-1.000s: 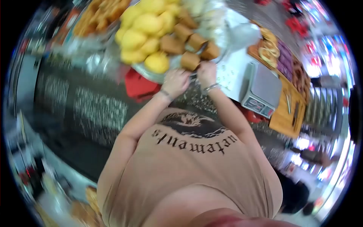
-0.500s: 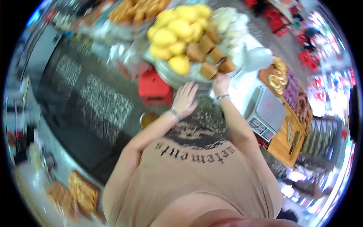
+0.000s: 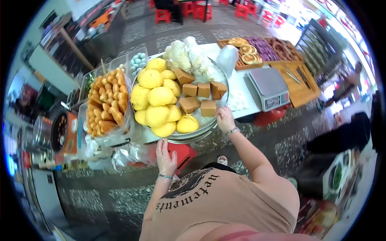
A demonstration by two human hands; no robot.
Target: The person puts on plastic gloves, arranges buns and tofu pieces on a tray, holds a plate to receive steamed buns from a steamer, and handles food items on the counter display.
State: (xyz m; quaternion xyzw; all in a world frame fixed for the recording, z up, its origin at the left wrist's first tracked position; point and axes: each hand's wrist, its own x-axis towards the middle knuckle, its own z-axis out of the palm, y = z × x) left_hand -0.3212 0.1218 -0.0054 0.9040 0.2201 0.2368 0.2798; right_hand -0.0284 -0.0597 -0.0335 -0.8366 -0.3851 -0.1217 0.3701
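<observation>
While standing at the counter's (image 3: pixel 240 81) near edge, apparently steadying a round tray (image 3: pixel 206 123).
Reaches with left hand (image 3: pixel 166 160), open and straight-fingered, to the tray's near-left rim (contact unclear), below piled yellow buns (image 3: pixel 157 96); past brown blocks (image 3: pixel 189 104), curls right hand (image 3: pixel 225 119) at the near-right rim, grip impossible to tell. Probably calls next for level, even pressure from both sides.

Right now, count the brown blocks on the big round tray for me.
6: the back block; the middle row's left block, centre block and right block; the front-left block and front-right block. Others may be hidden.
</observation>
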